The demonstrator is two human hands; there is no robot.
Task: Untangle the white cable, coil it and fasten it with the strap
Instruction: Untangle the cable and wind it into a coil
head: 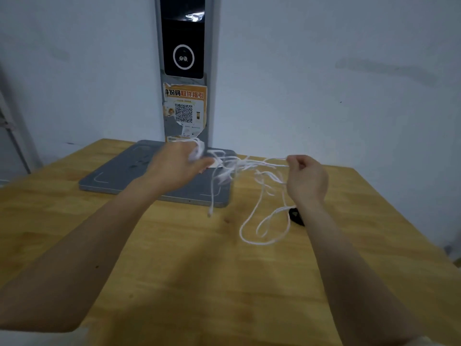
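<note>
A thin white cable point(252, 216) hangs tangled in the air between both hands, with long loops drooping onto the wooden table point(174, 258). My left hand point(174, 166) is blurred and grips a bunch of cable turns above the grey base. My right hand point(305, 179) pinches a strand of the cable between thumb and fingers, held up over the table. One plug end point(209, 214) dangles near the base's front edge. A black strap point(295, 216) lies on the table, partly hidden behind my right wrist.
A grey flat base plate point(112, 178) with an upright grey post point(185, 71) stands at the table's back, carrying a black screen and an orange QR sticker. A pale wall is behind. The table's right edge runs diagonally at the right.
</note>
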